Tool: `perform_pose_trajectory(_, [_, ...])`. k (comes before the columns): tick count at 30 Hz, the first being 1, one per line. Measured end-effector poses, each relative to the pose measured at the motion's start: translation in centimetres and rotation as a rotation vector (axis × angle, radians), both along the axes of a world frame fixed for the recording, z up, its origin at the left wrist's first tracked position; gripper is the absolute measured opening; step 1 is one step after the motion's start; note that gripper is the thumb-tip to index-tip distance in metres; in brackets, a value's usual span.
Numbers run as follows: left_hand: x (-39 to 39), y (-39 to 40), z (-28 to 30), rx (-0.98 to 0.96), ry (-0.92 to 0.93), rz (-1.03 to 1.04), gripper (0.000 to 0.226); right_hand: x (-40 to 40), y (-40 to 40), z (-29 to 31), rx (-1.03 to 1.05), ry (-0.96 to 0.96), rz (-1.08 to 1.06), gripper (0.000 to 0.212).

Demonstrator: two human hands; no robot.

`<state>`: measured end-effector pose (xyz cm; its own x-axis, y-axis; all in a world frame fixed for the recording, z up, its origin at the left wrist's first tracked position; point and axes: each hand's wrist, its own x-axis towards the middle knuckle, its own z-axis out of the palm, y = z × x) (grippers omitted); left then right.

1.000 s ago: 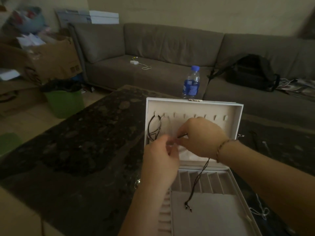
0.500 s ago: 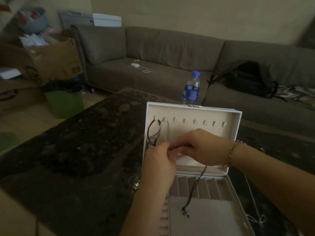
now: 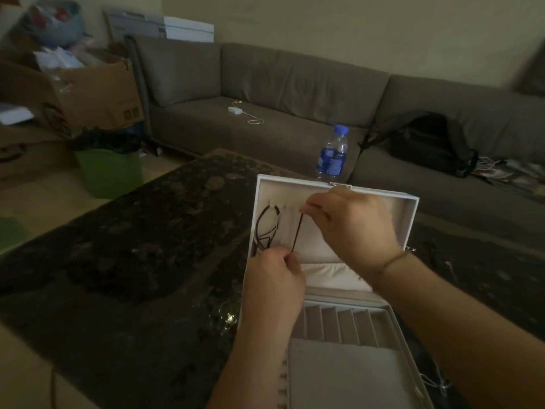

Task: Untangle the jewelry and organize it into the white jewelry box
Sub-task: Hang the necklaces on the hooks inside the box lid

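Pinching the dark cord (image 3: 297,231) with both hands, my left hand (image 3: 272,280) low and my right hand (image 3: 352,228) high, inside the white jewelry box (image 3: 411,219) lid.

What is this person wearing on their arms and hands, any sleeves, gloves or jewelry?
Both forearms are bare: no sleeves, no gloves. The left hand shows nothing worn. The right hand has a thin bracelet round its wrist. No rings can be made out.
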<state>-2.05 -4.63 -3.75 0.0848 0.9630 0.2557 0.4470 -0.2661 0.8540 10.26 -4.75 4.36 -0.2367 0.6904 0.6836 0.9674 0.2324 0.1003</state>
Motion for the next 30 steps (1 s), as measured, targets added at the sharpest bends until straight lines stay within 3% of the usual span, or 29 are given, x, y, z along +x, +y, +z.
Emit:
perform_pose_trajectory(5, [-0.1, 0.0, 0.2, -0.017, 0.023, -0.013, 0.021, -0.2, 1.7, -1.7, 0.287, -0.005, -0.070, 0.009])
perform_pose_trajectory(9, [-0.1, -0.2, 0.2, -0.013, 0.046, -0.032, 0.024, -0.1, 2.4, -2.3, 0.323, 0.090, -0.081, 0.014])
perform_pose_trajectory(15, [-0.1, 0.0, -0.1, 0.031, 0.025, -0.018, 0.019, 1.1, 1.6, -2.6, 0.277, 0.146, -0.129, 0.021])
perform_pose_trajectory(24, [-0.1, -0.2, -0.1, 0.039, 0.062, -0.029, 0.017, 0.9, -0.9, -3.6, 0.148, -0.126, -0.181, 0.009])
perform_pose_trajectory(30, [-0.2, -0.2, -0.2, 0.087, 0.138, 0.002, 0.019, 2.1, -4.4, -7.1, -0.059, -0.253, -0.140, 0.032])
